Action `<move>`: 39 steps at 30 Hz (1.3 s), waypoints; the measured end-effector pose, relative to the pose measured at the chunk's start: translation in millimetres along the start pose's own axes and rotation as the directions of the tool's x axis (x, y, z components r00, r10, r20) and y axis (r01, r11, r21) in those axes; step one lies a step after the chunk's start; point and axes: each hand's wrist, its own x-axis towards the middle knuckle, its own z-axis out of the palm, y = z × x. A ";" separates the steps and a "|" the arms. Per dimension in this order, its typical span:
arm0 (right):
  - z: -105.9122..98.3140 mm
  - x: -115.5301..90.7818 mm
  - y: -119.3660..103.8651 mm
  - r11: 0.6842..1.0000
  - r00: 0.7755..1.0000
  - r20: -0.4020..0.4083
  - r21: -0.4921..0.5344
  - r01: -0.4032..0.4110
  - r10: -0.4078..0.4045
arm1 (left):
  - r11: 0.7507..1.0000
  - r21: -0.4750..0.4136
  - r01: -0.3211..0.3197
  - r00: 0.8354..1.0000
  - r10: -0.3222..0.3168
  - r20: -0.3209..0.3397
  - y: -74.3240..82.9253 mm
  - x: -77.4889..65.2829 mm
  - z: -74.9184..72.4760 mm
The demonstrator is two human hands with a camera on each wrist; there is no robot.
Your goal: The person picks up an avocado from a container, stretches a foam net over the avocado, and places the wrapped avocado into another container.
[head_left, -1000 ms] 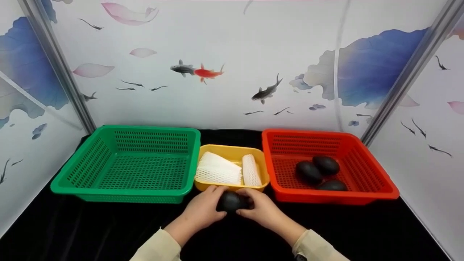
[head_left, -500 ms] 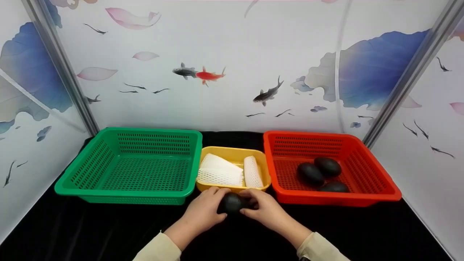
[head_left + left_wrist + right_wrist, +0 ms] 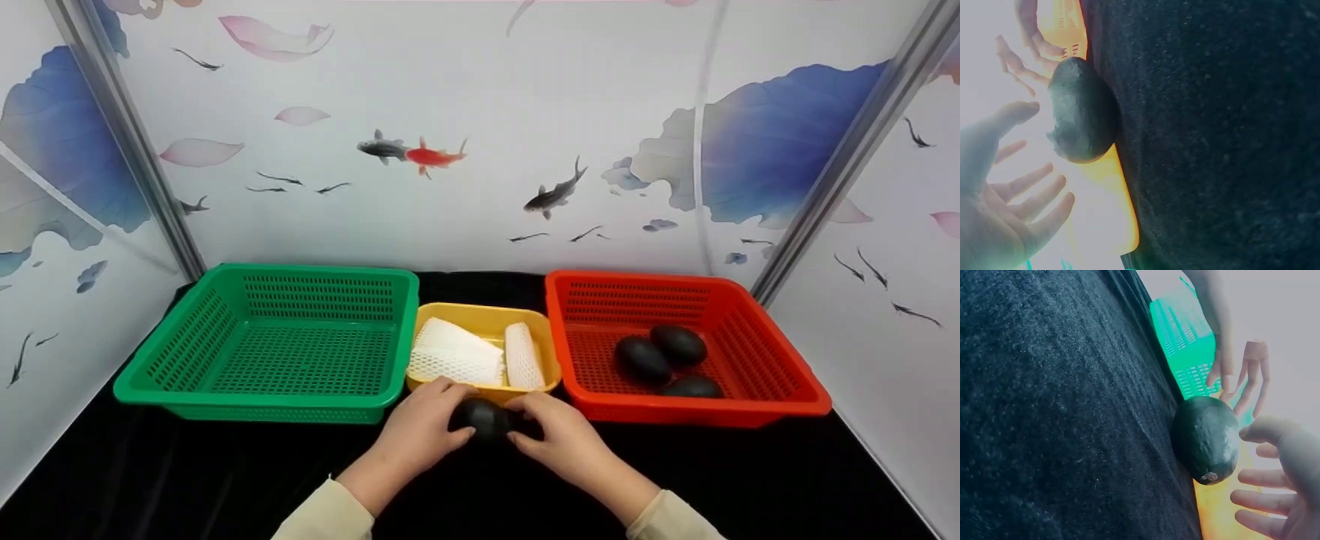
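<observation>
Head view: loosely spread hands (image 3: 421, 424) (image 3: 564, 439) flank a dark fruit (image 3: 486, 418); the red basket (image 3: 757, 409) holds three more (image 3: 643, 361), the yellow tray (image 3: 491, 321) netting (image 3: 457, 356).

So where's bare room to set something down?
Inside the green basket; black cloth bordered by it and the left hand; cloth bordered by the red basket and right hand. Crowded: yellow tray with nets; dark fruit between hands.

Four avocados (image 3: 486, 420), two baskets (image 3: 255, 397), one tub (image 3: 484, 318)
</observation>
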 end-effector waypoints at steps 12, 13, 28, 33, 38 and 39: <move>-14.2 -2.2 -4.0 0.978 0.986 -0.097 -0.172 0.120 -0.138 | 0.999 0.031 0.013 0.999 -0.012 -0.033 7.2 22.4 -6.6; -14.6 -2.3 -4.3 0.973 0.982 -0.106 -0.186 0.137 -0.158 | 0.999 0.045 0.005 0.999 -0.003 -0.041 6.9 24.8 -6.9; -21.4 9.8 -2.5 0.926 0.932 -0.190 -0.284 0.250 -0.309 | 0.975 0.220 -0.016 1.000 0.012 0.018 -3.8 53.7 -10.2; -21.2 13.0 3.1 0.930 0.934 -0.198 -0.284 0.235 -0.297 | 0.975 0.220 0.019 0.997 -0.035 0.066 -4.9 59.0 -10.4; -21.0 16.4 4.3 0.932 0.942 -0.186 -0.288 0.220 -0.279 | 0.973 0.228 0.037 0.991 -0.064 0.115 -5.3 64.4 -10.8; -21.2 17.2 3.8 0.933 0.944 -0.182 -0.289 0.216 -0.275 | 0.972 0.229 0.043 0.990 -0.072 0.123 -5.6 65.6 -10.5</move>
